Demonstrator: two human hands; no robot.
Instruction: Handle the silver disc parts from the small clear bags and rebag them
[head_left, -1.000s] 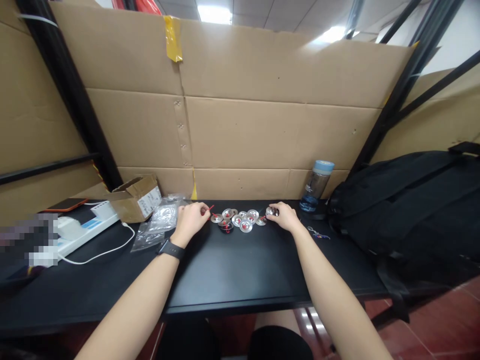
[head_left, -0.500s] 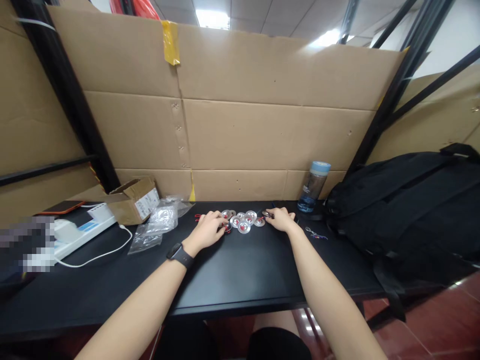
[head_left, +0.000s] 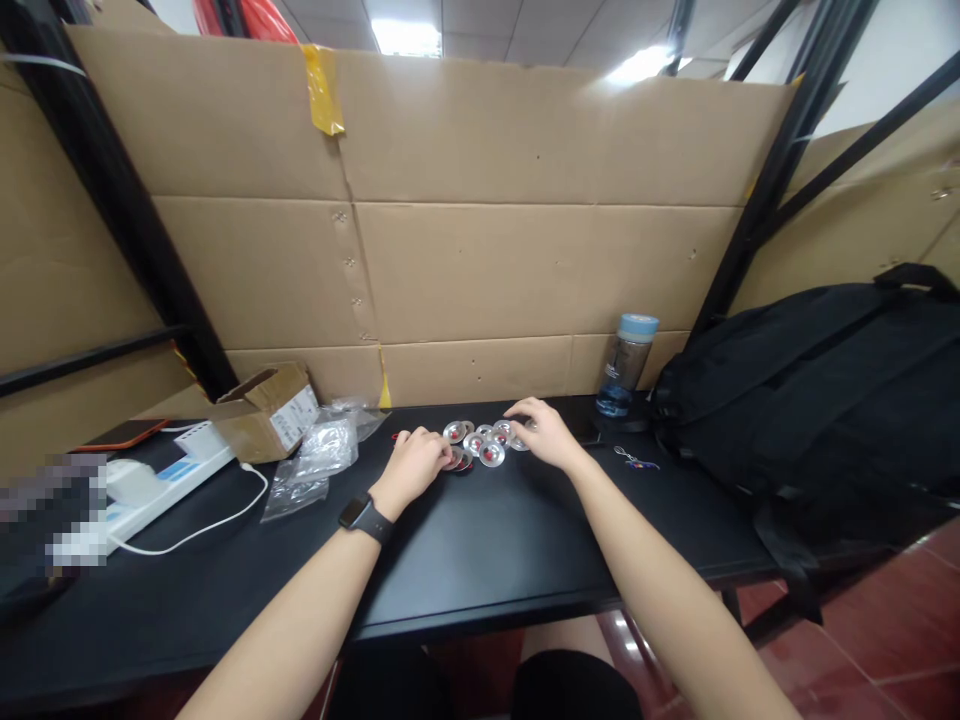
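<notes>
Several small, round, shiny silver discs with red centres (head_left: pixel 491 454) lie in an overlapping cluster on the black table (head_left: pixel 487 530). At the cluster's left end, my left hand (head_left: pixel 420 462), wearing a dark watch (head_left: pixel 358 512) on the wrist, has its fingers bent together on a silver disc (head_left: pixel 454 460); its fingertips are partly hidden. My right hand (head_left: pixel 549 434) is over the right end of the cluster, thumb and forefinger apart, partly covering the discs there. No disc is visibly gripped in it.
A blue-lidded bottle (head_left: pixel 627 366) and a black backpack (head_left: pixel 817 410) stand on the right. Near them lies a small keychain-like trinket (head_left: pixel 636 458). Leftward are clear plastic bags (head_left: pixel 324 448), an opened cardboard box (head_left: pixel 262 412) and a white power strip (head_left: pixel 161 485) with a cable.
My right hand has moved slightly left over the discs, and its fingers have spread from the disc at the right end. My left hand has stayed at the left end. The camera view has shifted slightly.
</notes>
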